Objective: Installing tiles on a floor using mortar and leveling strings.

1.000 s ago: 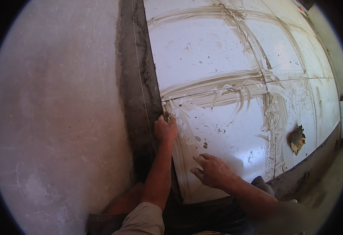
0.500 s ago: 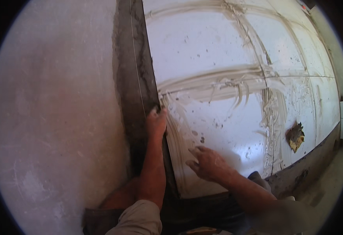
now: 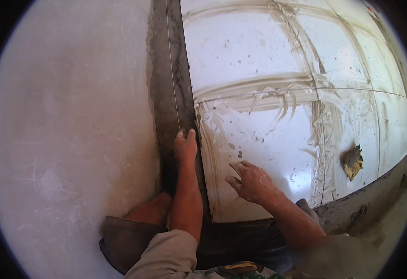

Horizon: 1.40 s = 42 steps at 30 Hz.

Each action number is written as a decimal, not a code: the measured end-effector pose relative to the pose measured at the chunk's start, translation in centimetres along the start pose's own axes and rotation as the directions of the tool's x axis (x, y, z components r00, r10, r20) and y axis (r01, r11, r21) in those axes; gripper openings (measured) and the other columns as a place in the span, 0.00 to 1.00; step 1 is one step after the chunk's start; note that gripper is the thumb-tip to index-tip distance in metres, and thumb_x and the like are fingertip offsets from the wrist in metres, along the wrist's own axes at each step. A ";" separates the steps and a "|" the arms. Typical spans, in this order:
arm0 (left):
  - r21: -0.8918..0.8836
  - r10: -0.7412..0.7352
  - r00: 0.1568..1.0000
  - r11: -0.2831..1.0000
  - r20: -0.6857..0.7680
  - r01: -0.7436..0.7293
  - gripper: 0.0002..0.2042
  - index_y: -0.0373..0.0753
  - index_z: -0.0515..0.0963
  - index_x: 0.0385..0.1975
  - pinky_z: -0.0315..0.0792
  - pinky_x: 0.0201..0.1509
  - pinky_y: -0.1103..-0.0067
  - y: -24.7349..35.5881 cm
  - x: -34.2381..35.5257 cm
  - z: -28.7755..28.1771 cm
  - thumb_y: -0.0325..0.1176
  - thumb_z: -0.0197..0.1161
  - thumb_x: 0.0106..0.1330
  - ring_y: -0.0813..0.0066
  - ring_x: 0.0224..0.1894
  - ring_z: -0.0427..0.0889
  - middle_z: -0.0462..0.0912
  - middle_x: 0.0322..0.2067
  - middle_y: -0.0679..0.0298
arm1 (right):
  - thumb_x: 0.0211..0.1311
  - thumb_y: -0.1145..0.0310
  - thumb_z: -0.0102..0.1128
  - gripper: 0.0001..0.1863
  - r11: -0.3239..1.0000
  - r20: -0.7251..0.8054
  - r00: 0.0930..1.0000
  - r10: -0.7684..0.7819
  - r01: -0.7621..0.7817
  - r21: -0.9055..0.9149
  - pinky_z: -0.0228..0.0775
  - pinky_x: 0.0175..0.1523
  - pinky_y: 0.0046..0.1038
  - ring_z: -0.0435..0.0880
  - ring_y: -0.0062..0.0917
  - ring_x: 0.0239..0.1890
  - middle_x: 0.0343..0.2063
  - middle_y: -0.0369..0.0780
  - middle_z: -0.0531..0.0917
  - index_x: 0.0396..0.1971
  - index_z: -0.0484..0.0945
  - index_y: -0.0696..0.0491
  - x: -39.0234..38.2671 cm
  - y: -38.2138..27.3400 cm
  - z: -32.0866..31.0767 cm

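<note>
The white floor tile (image 3: 278, 139) seems heavy, stiff, brittle and slippery; best hold is its edges. The right hand (image 3: 254, 183) keeps fingers apart; the left hand's (image 3: 185, 147) grasp I cannot tell.

The left hand (image 3: 186, 145), fingers curled, sits over a dark strip (image 3: 164, 88) beside the left edge of a white tile (image 3: 273, 139). A thin string (image 3: 171, 60) runs along that strip and meets the fingertips; whether it is gripped cannot be determined. The right hand (image 3: 254, 183) is over the same tile, thumb and forefinger apart, contact unclear. Grey-brown smears (image 3: 324, 139) follow the tile joints. A ragged dark-and-yellow lump (image 3: 352, 163) lies on the tiling at right. A pale, scuffed surface (image 3: 68, 121) occupies the left.
</note>
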State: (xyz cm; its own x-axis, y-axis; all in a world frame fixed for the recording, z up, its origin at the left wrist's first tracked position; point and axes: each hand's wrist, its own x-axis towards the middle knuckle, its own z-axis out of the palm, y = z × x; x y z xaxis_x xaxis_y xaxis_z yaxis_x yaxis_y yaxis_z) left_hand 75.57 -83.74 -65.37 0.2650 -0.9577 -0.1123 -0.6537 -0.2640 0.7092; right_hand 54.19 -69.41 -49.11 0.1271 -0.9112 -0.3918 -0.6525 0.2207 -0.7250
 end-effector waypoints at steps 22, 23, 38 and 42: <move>-0.276 -0.073 0.903 0.939 0.423 0.205 0.15 0.34 0.77 0.30 0.67 0.34 0.76 35.5 0.2 -21.2 0.43 0.63 0.62 0.79 0.27 0.72 0.76 0.24 0.68 | 0.58 0.57 0.59 0.23 0.824 -0.186 0.803 0.566 -0.554 0.116 0.73 0.50 0.36 0.83 0.40 0.44 0.39 0.50 0.83 0.46 0.78 0.60 -22.1 -9.4 -23.9; -0.347 -0.052 0.907 0.914 0.418 0.212 0.16 0.33 0.74 0.25 0.65 0.28 0.73 35.5 1.3 -20.4 0.43 0.62 0.62 0.78 0.23 0.70 0.73 0.19 0.66 | 0.58 0.57 0.60 0.23 0.804 -0.207 0.779 0.592 -0.590 0.076 0.73 0.50 0.36 0.83 0.40 0.44 0.39 0.50 0.83 0.46 0.78 0.60 -21.1 -9.4 -25.2; -0.358 -0.190 0.875 0.858 0.446 0.369 0.18 0.31 0.75 0.24 0.69 0.35 0.67 33.9 30.9 -0.9 0.44 0.58 0.61 0.63 0.26 0.77 0.78 0.21 0.54 | 0.56 0.62 0.62 0.33 0.924 -0.121 0.916 0.382 -0.379 0.050 0.61 0.63 0.41 0.67 0.47 0.61 0.56 0.54 0.70 0.60 0.63 0.57 27.7 -11.0 -19.0; -0.284 -0.287 0.850 0.854 0.443 0.436 0.17 0.31 0.75 0.23 0.69 0.33 0.69 27.3 35.4 3.4 0.43 0.58 0.61 0.69 0.25 0.77 0.78 0.20 0.57 | 0.54 0.64 0.65 0.38 0.964 -0.214 0.967 0.139 -0.182 -0.193 0.55 0.67 0.45 0.61 0.51 0.63 0.59 0.54 0.67 0.63 0.59 0.59 42.2 -5.5 -18.0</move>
State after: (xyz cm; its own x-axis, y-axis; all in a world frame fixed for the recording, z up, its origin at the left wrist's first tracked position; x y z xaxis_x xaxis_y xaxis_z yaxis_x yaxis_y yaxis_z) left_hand 64.68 -125.28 -52.32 0.0989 -0.7886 -0.6069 -0.2408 -0.6107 0.7543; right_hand 49.67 -115.36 -51.47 -0.1281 -0.9248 -0.3581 -0.7967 0.3110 -0.5182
